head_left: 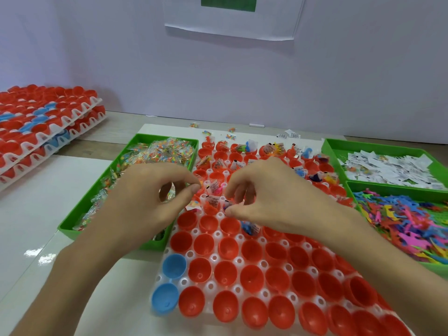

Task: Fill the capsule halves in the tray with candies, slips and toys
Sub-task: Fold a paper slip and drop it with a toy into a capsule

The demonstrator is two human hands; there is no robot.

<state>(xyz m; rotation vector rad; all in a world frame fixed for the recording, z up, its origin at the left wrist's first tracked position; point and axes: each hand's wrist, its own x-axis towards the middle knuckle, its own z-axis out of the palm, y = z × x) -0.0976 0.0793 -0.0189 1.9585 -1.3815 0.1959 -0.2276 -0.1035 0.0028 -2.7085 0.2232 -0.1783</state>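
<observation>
White tray sits centre frame, its near edge and right corner cut off by the frame. The red capsule halves in the near rows look empty, and two blue halves sit at the near-left corner. The far rows hold slips, toys and packets. The hands cover the middle rows, so I can't read where the filled ones end.

Left hand is over the tray's left edge and the candy bin. Thumb and forefinger tips meet in a ring, with the other fingers curled under. A clear packet shows through the ring, but I can't tell whether it is held or lying in the bin behind.

Right hand is over the middle rows with the fingers curled down. The thumb tip is at a half holding a slip and something purple. I can't tell whether it pinches it or only touches it.

The candies are heaped in the bin just left of the tray. The slip bin with slips and the toy bin with toys are to the right, both cut off at the frame edge. The print on the slips is too small to read, and the toys are tangled so their shapes are unclear.

Stacked trays sit far left, partly out of frame. Loose packets lie beyond the tray. A sheet of paper is on the wall, its top cut off.
</observation>
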